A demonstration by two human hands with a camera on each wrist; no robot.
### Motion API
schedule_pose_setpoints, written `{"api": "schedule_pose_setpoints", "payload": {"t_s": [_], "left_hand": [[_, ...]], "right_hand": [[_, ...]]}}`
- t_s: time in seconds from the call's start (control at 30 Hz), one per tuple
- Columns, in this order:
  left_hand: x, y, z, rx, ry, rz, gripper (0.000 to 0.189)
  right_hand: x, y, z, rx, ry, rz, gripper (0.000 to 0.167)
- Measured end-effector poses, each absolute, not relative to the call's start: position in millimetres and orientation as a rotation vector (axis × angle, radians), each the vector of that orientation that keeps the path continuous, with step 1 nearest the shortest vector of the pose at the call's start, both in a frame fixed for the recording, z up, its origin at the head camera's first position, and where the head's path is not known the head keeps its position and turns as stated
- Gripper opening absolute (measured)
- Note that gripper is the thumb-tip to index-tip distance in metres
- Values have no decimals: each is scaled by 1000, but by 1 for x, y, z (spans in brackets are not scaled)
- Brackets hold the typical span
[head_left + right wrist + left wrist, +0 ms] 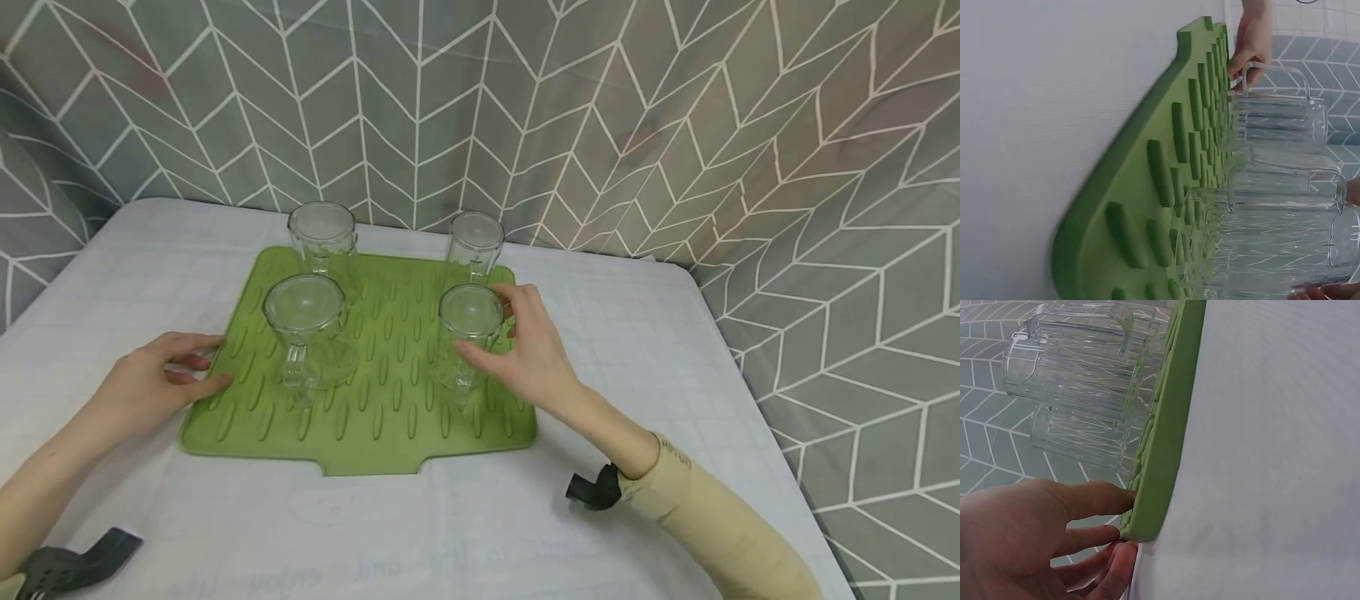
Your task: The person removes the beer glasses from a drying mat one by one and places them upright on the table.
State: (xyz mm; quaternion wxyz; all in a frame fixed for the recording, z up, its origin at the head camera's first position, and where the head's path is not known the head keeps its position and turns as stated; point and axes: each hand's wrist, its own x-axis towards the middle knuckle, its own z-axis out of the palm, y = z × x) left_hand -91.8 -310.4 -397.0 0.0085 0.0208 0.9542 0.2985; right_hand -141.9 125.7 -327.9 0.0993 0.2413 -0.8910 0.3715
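Note:
A green ridged mat (390, 433) lies on the table with glass mugs standing upside down on it. My right hand (534, 354) holds the front right mug (471, 321), thumb on its near side and fingers around the far right side. In the right wrist view, fingertips (1325, 292) touch this mug's glass near its raised base. My left hand (142, 383) rests at the mat's left edge, thumb and forefinger spread along it. The front left mug (306, 308) is nearest that hand, its handle facing me.
Behind stand two more glass mugs, one at the back left (322, 225) and one at the back right (477, 233). A white cloth (637, 333) with faint lettering covers the table. A grey patterned curtain (450, 108) hangs along the back and right side.

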Motion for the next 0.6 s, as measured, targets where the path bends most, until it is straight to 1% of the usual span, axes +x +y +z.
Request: {"api": "schedule_pose_setpoints", "payload": {"t_s": [0.37, 0.6], "left_hand": [[-92, -311, -397, 49, 2973, 945, 63], [-92, -310, -396, 49, 2975, 930, 63]], "right_hand": [[-150, 123, -321, 684, -2769, 1105, 82], [-148, 130, -318, 575, -2807, 1159, 81]]}}
